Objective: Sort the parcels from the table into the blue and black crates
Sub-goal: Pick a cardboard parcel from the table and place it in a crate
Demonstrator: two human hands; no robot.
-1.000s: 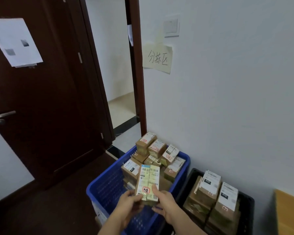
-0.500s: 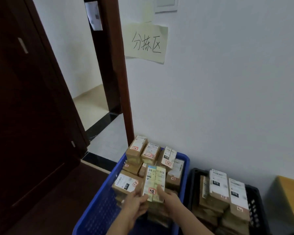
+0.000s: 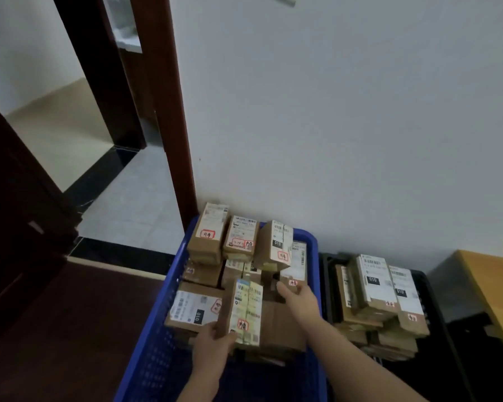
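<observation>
A cardboard parcel with a yellowish label (image 3: 246, 313) is inside the blue crate (image 3: 169, 288), among several stacked brown parcels. My left hand (image 3: 215, 339) grips its lower left corner. My right hand (image 3: 298, 297) reaches past it, fingers resting on another labelled parcel (image 3: 295, 266) at the crate's right side; whether it grips that parcel is unclear. To the right stands the black crate (image 3: 431, 294), holding several stacked parcels (image 3: 375, 288) with white labels.
Both crates stand on the floor against a white wall (image 3: 346, 126). A wooden table corner (image 3: 494, 288) shows at the right edge. A brown door frame (image 3: 163, 111) and an open doorway lie to the left, with a dark door (image 3: 15, 227) at far left.
The view has tilted down and closer to the crates. The yellowish-labelled parcel went down into the blue crate. My right hand left it and moved to a parcel further back.
</observation>
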